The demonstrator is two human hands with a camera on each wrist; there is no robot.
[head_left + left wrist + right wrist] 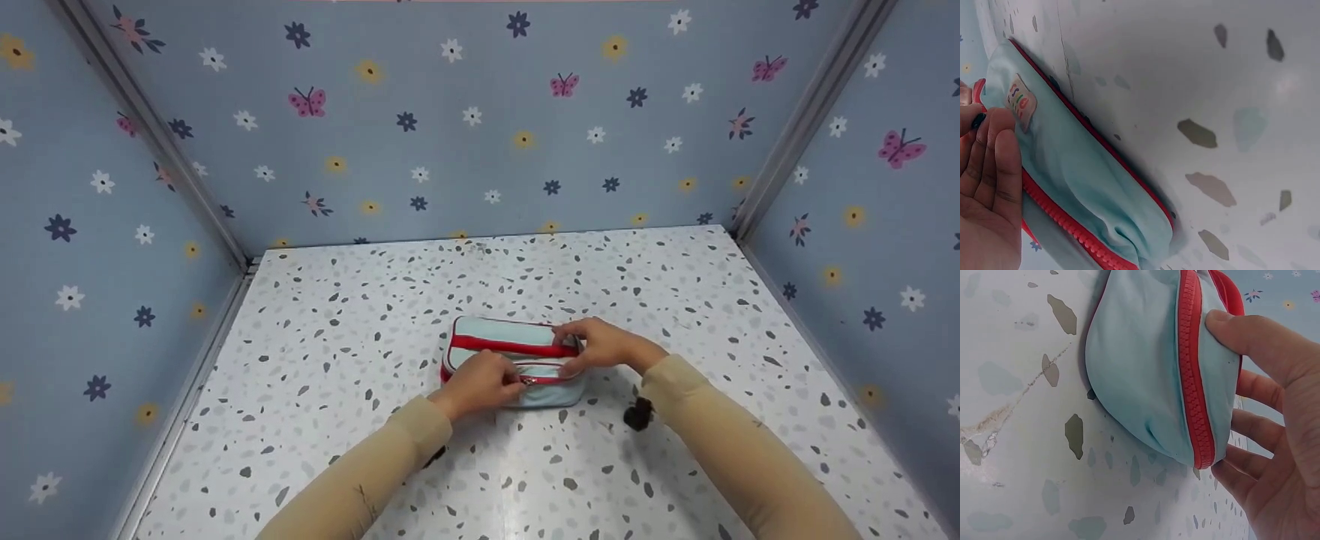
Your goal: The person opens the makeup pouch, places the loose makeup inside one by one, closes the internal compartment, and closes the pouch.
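Observation:
A pale blue zippered pouch [551, 396] with red trim lies on the speckled table in the head view. A red strap [510, 346] runs along its top. My left hand [484, 382] is at the pouch's near side, with thumb and fingertips pinching the zipper pull [978, 120]. The red zipper [1190, 365] looks shut along the stretch that the right wrist view shows. My right hand [606, 345] grips the pouch's right end, its thumb [1224, 323] on the upper edge and the other fingers round the far side. A small label [1021, 104] with coloured letters sits on the near face.
The white speckled table [337, 322] extends around the pouch. A blue flowered wall [465, 150] stands behind it, with similar panels at left and right. Small black objects [638, 414] show beside the wrists.

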